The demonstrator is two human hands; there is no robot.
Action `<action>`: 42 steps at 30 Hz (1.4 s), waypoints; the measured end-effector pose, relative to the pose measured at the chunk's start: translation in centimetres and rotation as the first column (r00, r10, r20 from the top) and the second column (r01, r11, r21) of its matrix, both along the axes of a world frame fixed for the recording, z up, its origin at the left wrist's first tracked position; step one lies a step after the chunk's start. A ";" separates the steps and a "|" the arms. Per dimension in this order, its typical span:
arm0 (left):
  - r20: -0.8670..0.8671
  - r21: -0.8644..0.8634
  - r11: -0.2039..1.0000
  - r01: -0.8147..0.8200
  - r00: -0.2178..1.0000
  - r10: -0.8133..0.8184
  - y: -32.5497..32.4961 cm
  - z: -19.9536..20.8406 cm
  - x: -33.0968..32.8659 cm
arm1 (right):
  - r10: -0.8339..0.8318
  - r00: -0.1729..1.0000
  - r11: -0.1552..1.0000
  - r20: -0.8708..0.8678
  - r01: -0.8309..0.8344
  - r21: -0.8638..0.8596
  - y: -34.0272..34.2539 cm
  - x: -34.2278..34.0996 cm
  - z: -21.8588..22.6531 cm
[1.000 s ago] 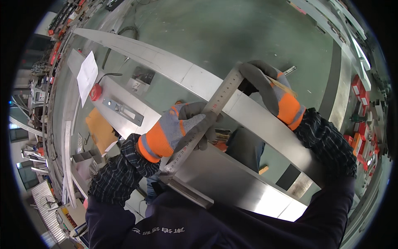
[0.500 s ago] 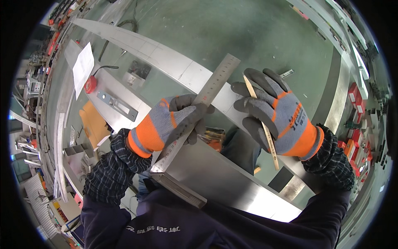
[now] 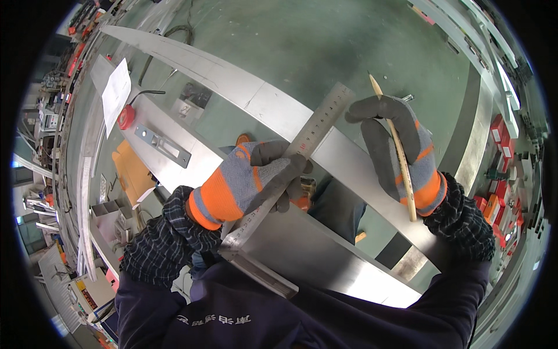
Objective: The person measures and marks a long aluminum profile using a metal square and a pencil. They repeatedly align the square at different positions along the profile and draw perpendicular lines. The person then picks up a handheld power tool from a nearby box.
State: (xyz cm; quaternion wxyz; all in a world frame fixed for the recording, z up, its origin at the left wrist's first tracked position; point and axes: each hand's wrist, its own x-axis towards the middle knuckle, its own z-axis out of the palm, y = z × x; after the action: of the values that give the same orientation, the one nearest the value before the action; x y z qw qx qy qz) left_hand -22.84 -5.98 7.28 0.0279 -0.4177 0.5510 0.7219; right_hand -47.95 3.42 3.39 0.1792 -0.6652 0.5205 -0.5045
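Observation:
My left hand (image 3: 241, 183), in a grey and orange work glove, grips the metal blade of a try square (image 3: 322, 119) around its middle. The blade's graduated far end reaches up over a long metal profile (image 3: 264, 100), and its thick stock (image 3: 261, 273) lies close to my body. To the right, my right hand (image 3: 410, 136), gloved alike, has its fingers bent around a wooden pencil (image 3: 401, 157). The pencil's point sticks up past the knuckles and its lower end hangs near the wrist. The right fingertips are close to the blade's far end, apart from it.
Below my hands spans a wide shiny metal piece (image 3: 308, 244). At left are a slotted metal plate (image 3: 162, 146), a white paper sheet (image 3: 118, 96), a red round object (image 3: 126, 117) and brown cardboard (image 3: 131, 171). Red boxes (image 3: 499, 131) line the right side.
My left hand and the try square have shifted slightly right and toward me. My right hand has moved right, its fingers drawn closer together, and the pencil's point now stands higher.

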 end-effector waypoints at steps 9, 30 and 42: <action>-0.086 -0.012 1.000 -0.008 0.996 0.007 -0.4 -0.3 0.2 | 0.231 0.972 0.964 0.041 -0.234 0.129 -0.1 -0.2 -0.6; -0.033 -0.062 0.998 0.022 0.999 -0.024 -0.1 0.1 0.3 | 0.183 0.975 0.978 0.127 -0.193 0.074 -0.4 -0.4 -1.7; -0.047 -0.052 0.997 0.052 0.997 -0.055 -0.2 -0.1 0.4 | 0.170 0.940 0.960 0.296 -0.226 0.168 0.1 -0.6 -1.6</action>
State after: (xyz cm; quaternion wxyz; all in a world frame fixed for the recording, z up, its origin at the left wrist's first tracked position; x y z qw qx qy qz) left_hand -22.44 -6.19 7.22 0.0234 -0.3860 0.5806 0.7165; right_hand -48.50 3.47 1.81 0.3664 -0.6154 0.4683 -0.5175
